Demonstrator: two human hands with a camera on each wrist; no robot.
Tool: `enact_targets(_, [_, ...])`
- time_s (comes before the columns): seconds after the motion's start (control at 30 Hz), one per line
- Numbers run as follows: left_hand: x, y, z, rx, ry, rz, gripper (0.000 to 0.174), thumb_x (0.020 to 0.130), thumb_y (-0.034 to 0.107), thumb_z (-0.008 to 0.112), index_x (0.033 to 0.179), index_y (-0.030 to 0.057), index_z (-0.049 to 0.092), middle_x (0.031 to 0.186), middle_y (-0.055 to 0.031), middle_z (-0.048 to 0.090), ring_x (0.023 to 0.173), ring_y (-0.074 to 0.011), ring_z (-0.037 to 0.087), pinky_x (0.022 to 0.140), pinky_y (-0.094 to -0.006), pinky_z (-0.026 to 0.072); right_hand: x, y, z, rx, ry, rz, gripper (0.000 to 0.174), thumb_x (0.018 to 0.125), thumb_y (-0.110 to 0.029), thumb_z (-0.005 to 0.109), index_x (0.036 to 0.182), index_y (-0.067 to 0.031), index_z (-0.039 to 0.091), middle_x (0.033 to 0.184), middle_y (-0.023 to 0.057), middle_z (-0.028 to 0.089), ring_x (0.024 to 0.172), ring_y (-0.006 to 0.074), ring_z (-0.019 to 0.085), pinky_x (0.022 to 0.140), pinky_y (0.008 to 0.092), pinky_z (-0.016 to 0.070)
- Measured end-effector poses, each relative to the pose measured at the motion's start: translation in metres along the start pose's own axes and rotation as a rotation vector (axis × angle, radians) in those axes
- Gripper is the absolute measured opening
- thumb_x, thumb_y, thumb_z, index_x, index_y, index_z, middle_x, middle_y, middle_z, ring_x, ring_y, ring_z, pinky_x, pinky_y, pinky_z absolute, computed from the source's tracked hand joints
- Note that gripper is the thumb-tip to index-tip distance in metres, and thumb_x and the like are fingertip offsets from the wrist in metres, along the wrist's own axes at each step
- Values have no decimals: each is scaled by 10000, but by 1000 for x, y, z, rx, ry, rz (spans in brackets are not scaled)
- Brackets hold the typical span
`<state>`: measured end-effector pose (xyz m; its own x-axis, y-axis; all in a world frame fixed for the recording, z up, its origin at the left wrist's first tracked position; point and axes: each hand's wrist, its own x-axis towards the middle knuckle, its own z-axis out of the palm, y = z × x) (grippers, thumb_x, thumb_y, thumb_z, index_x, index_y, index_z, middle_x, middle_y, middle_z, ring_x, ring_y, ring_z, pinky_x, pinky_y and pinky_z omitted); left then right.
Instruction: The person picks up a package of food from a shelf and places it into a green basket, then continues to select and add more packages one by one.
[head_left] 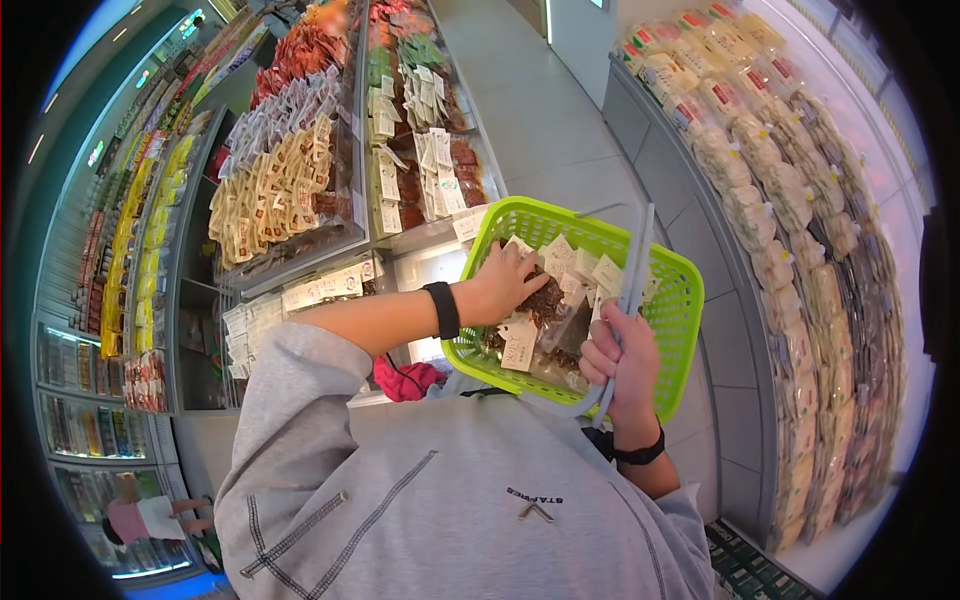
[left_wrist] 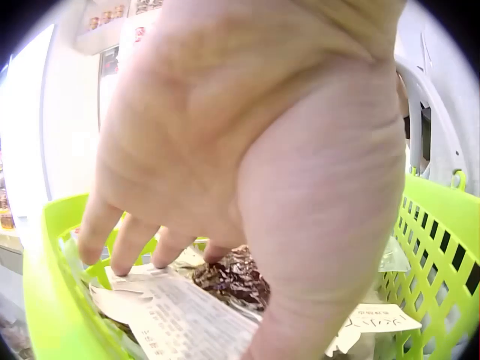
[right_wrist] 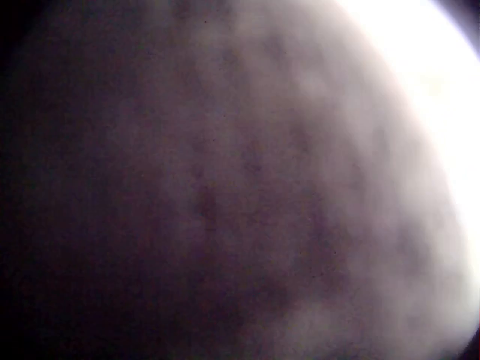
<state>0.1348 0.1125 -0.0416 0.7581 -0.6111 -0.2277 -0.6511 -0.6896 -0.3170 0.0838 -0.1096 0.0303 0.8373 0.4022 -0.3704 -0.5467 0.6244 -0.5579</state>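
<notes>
In the head view a bright green plastic basket (head_left: pixel 690 300) with a grey handle (head_left: pixel 632 265) is in front of the body. My right hand (head_left: pixel 630 365) grips the handle, fingers curled round it. My left hand (head_left: pixel 492 287) reaches in over the basket's left side, palm down. Its fingers hang fairly straight and spread in the left wrist view, fingertips right at a clear package of dark brown food (left_wrist: pixel 234 281). A white printed label (left_wrist: pixel 184 319) lies below them. Several tagged packages (head_left: pixel 575 270) fill the basket. The right wrist view is dark and blurred.
A display counter (head_left: pixel 360 215) with rows of packaged food runs along the left. Tall shelves (head_left: pixel 150 230) stand farther left. On the right is a long stand of pale bagged goods (head_left: pixel 790 220). A tiled floor aisle (head_left: pixel 540 110) leads forward between them.
</notes>
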Motion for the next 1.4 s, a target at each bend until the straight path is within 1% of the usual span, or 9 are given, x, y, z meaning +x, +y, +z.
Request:
enact_targets(0.2, [3,-19,-33,-241,-196,-11,340,770,101,607,1109,100,576,896,-113,611,782,-298,652,734,-374,499,0,1,-3,15,-7,-16,87,960,-187,487,923,-110,472,561,-47,333,402,52,307,356,219,281])
enact_targets(0.4, [-13,-56,-116,-447,306,-91,310,785,-14,546,1048,121,641,818,-91,597,836,-284,620,748,-401,486,-2,4,5,-26,2,24,80,957,-194,500,947,-116,482,562,-45,339,408,51,318,362,217,294])
enact_targets(0.6, [34,-56,-87,-1067,90,87,272,853,40,531,1068,141,665,945,-155,639,909,-329,598,805,-406,474,0,9,12,-58,12,30,78,955,-194,496,940,-117,491,546,-53,331,393,45,310,347,212,290])
enact_targets(0.73, [85,-30,-65,-1290,40,178,225,908,121,554,1113,52,614,953,-114,647,865,-208,598,790,-340,470,1,10,11,-58,-1,44,91,950,-202,508,948,-118,473,558,-48,345,401,51,319,359,223,286])
enact_targets(0.83, [118,-11,-70,-1457,-203,69,281,915,187,581,1144,25,584,970,-103,641,875,-171,585,786,-326,473,1,11,10,-49,-16,44,105,947,-204,517,970,-115,465,577,-40,364,409,58,332,369,235,287])
enact_targets(0.93, [142,11,-54,-1476,-69,-62,374,888,264,635,1157,13,569,1017,-101,635,877,-153,573,793,-300,474,0,11,12,-40,-3,22,98,951,-211,512,957,-120,476,575,-47,352,414,50,316,367,222,278])
enact_targets(1.1, [144,43,-17,-620,166,-137,872,692,627,675,1258,-17,517,1117,-206,608,988,-328,591,889,-411,465,2,14,7,1,-25,-12,110,942,-192,530,968,-98,479,588,-32,387,394,62,347,357,233,289])
enact_targets(1.2, [147,37,-36,-988,-263,-203,834,656,526,766,1229,-31,526,1160,-214,587,1021,-314,585,904,-398,461,4,17,5,35,-33,-9,113,940,-179,532,964,-87,473,594,-21,405,378,70,359,346,239,294])
enact_targets(1.4, [134,38,-28,-1175,-274,-164,829,578,232,886,1249,-32,475,1130,-184,613,1047,-253,600,889,-340,484,5,15,5,36,-55,-8,109,942,-175,527,961,-85,468,587,-21,403,379,74,364,348,240,295])
